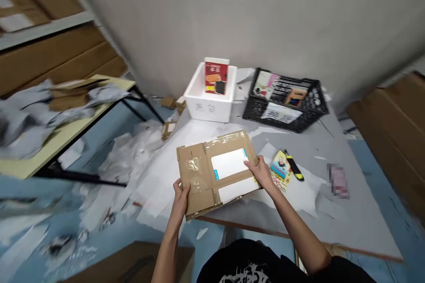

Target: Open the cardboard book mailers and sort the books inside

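Note:
A flat cardboard package with clear tape and white labels is held tilted over the table's near edge. My left hand grips its lower left edge, thumb on top and fingers mostly behind it. On the right side, my right hand pinches the edge, its thumb on the face by the upper white label. Just right of that hand lie a small colourful booklet and a black and yellow box cutter.
Behind stand a white bin with a red book and a black crate holding books. White paper covers part of the grey table. At left, a yellow table bears grey packaging; plastic litters the floor. Cardboard boxes stand right.

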Demonstrator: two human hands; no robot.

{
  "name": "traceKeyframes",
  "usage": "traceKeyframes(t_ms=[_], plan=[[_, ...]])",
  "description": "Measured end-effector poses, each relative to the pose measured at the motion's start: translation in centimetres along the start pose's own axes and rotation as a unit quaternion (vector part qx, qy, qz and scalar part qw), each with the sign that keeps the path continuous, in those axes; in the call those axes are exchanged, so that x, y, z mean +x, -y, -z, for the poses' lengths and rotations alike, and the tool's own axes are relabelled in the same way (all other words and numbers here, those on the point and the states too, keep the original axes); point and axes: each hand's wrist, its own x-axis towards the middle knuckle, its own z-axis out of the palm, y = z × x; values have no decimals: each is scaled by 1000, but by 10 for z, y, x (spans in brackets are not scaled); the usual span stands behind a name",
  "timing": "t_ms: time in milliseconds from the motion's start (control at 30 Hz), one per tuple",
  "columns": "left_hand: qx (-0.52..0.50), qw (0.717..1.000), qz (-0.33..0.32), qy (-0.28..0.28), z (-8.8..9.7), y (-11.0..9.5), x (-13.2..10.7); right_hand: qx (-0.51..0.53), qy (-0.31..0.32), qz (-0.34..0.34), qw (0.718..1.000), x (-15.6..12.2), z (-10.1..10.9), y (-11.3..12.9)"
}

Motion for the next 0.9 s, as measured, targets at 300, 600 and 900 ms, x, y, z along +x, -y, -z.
traceKeyframes(t_ms=[300, 600, 900], plan=[[164, 914, -177, 327, -192, -54, -78, 65, -198, -278, 938, -143, 110, -186], [239, 745, -221, 582, -351, 9, -276, 148, -347, -475, 795, -361, 155, -352], [359, 603, -151, 696, -412, 116, -368, 274, -351, -547, 709, -478, 48, -434]])
